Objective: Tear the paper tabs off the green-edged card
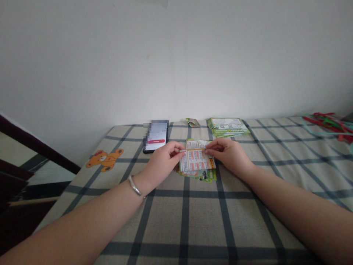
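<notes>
Between my two hands is a printed leaflet (197, 161) with a fold across it, its front panel covered in small orange and white blocks of print. My left hand (166, 159) pinches its upper left edge between thumb and fingers; a silver bangle circles that wrist. Opposite, my right hand (227, 154) pinches the upper right side in the same way. Under the leaflet lie more green printed leaflets (211, 176), mostly covered, so their number cannot be made out.
A phone (156, 136) with a lit screen lies beyond my left hand. Along the wall are a small folded paper (192, 122) and a stack of green leaflets (227, 126). Red and green strips (331, 123) lie at far right. A bear picture (104, 160) is on the checked cloth (162, 221).
</notes>
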Motion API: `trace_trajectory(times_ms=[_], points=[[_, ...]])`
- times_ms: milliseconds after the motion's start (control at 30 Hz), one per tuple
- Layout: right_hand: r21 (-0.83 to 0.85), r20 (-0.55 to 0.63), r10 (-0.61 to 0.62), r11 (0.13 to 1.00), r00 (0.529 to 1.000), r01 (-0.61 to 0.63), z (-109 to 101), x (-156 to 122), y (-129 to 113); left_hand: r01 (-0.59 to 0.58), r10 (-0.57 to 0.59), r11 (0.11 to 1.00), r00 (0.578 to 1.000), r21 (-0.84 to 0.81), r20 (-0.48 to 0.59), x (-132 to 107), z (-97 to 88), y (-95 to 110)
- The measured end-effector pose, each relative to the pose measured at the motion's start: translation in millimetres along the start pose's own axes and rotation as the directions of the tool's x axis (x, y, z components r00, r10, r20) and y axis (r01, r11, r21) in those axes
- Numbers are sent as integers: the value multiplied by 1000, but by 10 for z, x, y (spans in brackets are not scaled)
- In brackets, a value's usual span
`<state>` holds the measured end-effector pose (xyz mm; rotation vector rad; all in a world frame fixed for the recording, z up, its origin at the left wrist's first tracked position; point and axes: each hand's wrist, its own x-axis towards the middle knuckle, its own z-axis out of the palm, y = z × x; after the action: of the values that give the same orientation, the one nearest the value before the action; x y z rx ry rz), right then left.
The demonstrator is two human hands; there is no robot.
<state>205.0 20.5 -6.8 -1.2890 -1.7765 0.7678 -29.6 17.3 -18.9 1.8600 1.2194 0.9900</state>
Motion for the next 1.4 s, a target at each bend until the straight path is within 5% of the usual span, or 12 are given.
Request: trace_trajectory(times_ms=[233, 700, 933, 1400], points=[[-1, -9, 8, 1000, 1000, -8, 4, 1, -3, -32, 32, 999, 999, -2, 13, -1, -6, 20], [-125, 42, 22, 992, 999, -16, -22, 17, 38, -135, 136, 949, 991, 284, 16, -8, -22, 145], [-220, 70, -57, 973, 996, 71, -31, 17, 59, -225, 234, 840, 971, 494, 45, 15, -29, 149], [-422, 132, -135, 889, 982, 179, -48, 68, 47, -332, 329, 720, 937, 610, 122, 30, -13, 73]])
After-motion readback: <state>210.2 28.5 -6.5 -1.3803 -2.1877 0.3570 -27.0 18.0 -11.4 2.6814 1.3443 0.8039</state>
